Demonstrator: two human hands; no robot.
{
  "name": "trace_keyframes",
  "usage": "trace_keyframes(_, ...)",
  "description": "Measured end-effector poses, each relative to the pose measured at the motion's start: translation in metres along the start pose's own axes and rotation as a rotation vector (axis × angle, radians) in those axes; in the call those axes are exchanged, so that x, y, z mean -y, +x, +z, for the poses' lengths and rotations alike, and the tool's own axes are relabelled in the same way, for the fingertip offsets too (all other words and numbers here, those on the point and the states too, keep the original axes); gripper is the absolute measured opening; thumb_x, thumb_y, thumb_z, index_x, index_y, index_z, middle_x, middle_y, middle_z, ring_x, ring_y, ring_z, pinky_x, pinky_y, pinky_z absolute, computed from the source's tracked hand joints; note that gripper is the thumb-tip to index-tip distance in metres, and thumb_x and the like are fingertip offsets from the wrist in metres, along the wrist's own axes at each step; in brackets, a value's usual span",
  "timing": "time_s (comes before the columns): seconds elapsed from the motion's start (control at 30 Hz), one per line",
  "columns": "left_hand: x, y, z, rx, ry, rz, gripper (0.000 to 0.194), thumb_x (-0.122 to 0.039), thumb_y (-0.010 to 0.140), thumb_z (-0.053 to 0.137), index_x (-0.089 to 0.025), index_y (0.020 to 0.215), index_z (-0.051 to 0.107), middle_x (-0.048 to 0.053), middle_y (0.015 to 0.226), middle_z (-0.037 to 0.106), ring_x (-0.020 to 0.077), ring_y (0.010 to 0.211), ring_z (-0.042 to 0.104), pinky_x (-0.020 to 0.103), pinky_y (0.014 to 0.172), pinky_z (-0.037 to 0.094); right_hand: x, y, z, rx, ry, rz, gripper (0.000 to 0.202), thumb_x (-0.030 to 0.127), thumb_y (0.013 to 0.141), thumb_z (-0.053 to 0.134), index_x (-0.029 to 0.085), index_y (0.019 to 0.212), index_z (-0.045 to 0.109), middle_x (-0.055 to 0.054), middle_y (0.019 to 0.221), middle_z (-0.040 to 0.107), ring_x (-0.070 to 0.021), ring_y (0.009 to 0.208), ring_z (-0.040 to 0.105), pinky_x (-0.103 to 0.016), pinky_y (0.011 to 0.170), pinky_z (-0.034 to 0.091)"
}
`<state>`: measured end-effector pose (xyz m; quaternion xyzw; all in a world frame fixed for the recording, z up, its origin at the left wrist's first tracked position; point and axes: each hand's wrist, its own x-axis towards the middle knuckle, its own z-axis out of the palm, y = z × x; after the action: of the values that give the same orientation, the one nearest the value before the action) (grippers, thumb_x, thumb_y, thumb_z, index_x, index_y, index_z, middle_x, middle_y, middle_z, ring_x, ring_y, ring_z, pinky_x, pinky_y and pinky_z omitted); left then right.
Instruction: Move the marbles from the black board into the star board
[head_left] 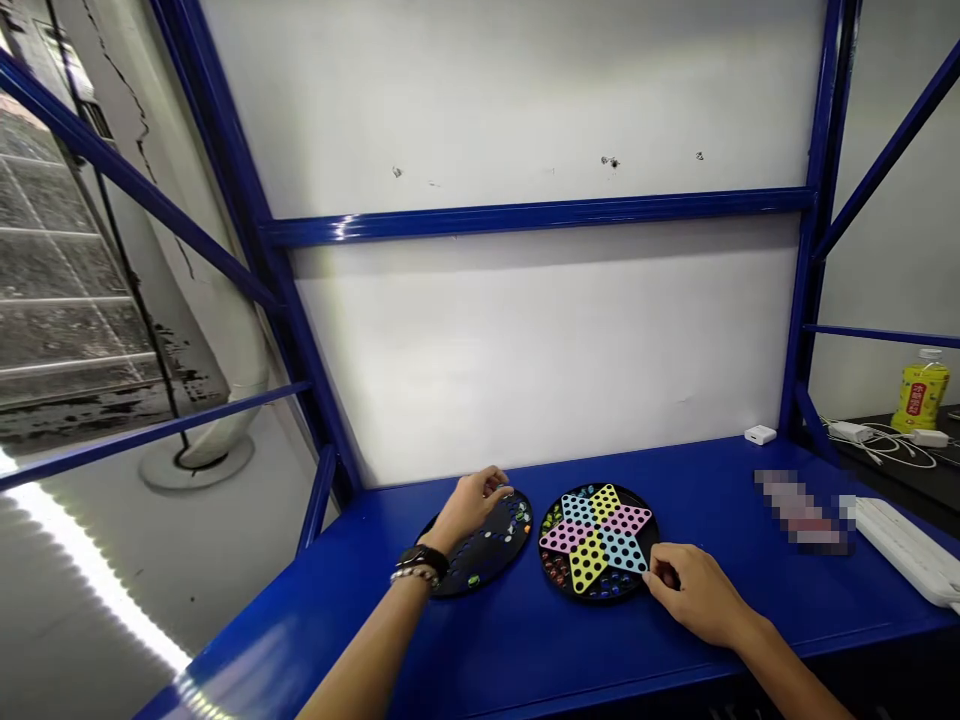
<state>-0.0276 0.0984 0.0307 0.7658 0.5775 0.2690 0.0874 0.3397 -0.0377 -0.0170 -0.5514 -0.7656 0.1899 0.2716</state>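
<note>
Here, we have our left hand [466, 510] over the round, shallow black tray [491, 562] on the blue, glossy worktop [480, 660], towards its far left corner. The fingers are bent, with thumb and forefinger near each other above the tray's far side; we cannot tell whether anything sits between them. A dark wristwatch [432, 558] and a pale beaded bracelet [415, 574] circle that wrist. In the tray lie small scattered balls, among them a green marble [473, 580] near its near rim and an orange marble [527, 529] at its right side.

Just to the right, between the worktop's far and near edges, we see the round black game board with a star panel of pink, yellow and light-blue points [598, 537], dotted with dark holes. Around the star, red marbles [555, 570] fill the near left pocket and dark-blue marbles [616, 583] the near one.

Our right hand [694, 592] is at the board's near right rim, beside a light-blue tip, its fingers curled in and thumb close to forefinger; whether they grip something, we cannot tell.

Towards the worktop's right edge lies a long white power strip [904, 550].
</note>
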Motion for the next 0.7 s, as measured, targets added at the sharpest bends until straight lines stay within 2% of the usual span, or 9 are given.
trace_keyframes(0.13,-0.068,0.027,0.061,0.013,0.041,0.090,0.024,-0.043,0.091,0.059,-0.024,0.102,0.068,0.004,0.096,0.076,0.0192,0.082,0.068,0.027,0.072,0.048,-0.002,0.002,0.003,-0.008,-0.021,-0.005,0.025,0.030,0.091,0.053,0.021,0.068,0.048,0.002,0.068,0.060,-0.0129,0.063,0.052,-0.025,0.061,0.033)
trace_keyframes(0.2,-0.089,0.036,0.085,0.045,0.081,0.116,0.023,-0.043,0.092,0.060,-0.025,0.104,0.069,0.004,0.100,0.076,0.0200,0.087,0.069,0.027,0.072,0.049,-0.004,0.002,0.004,-0.015,-0.030,-0.006,0.025,0.029,0.091,0.053,0.021,0.068,0.048,0.003,0.068,0.060,-0.0125,0.063,0.052,-0.025,0.061,0.032)
trace_keyframes(0.27,-0.100,0.041,0.100,0.076,0.102,0.134,0.023,-0.044,0.092,0.061,-0.025,0.099,0.072,0.004,0.099,0.076,0.0215,0.090,0.069,0.028,0.074,0.049,-0.005,0.003,0.005,-0.013,-0.033,-0.008,0.025,0.028,0.091,0.054,0.021,0.068,0.048,0.003,0.068,0.059,-0.0122,0.063,0.052,-0.025,0.060,0.032)
trace_keyframes(0.4,-0.097,0.038,0.102,0.119,0.130,0.181,0.030,-0.047,0.095,0.056,-0.025,0.093,0.078,0.005,0.106,0.076,0.0227,0.096,0.069,0.029,0.078,0.049,-0.005,0.002,0.003,-0.005,-0.031,-0.006,0.024,0.029,0.091,0.054,0.021,0.069,0.050,0.003,0.068,0.059,-0.0123,0.063,0.052,-0.025,0.060,0.031)
trace_keyframes(0.5,-0.090,0.031,0.094,0.153,0.148,0.215,0.034,-0.044,0.098,0.051,-0.027,0.099,0.080,0.005,0.116,0.072,0.0228,0.099,0.068,0.029,0.080,0.050,-0.004,0.001,0.002,0.000,-0.030,-0.007,0.025,0.030,0.092,0.053,0.021,0.068,0.048,0.003,0.067,0.059,-0.0124,0.063,0.051,-0.025,0.059,0.031)
trace_keyframes(0.57,-0.088,0.029,0.092,0.173,0.157,0.225,0.035,-0.042,0.099,0.050,-0.026,0.103,0.080,0.007,0.116,0.071,0.0233,0.097,0.068,0.030,0.078,0.050,-0.003,0.001,0.001,0.004,-0.029,-0.010,0.026,0.030,0.092,0.053,0.021,0.068,0.047,0.003,0.067,0.058,-0.0125,0.062,0.051,-0.025,0.059,0.031)
trace_keyframes(0.7,-0.095,0.027,0.093,0.183,0.164,0.235,0.035,-0.039,0.098,0.049,-0.026,0.109,0.080,0.009,0.114,0.070,0.0235,0.095,0.068,0.031,0.078,0.051,-0.003,0.001,0.001,0.005,-0.031,-0.013,0.027,0.031,0.092,0.051,0.021,0.068,0.047,0.002,0.067,0.058,-0.0129,0.062,0.051,-0.025,0.060,0.032)
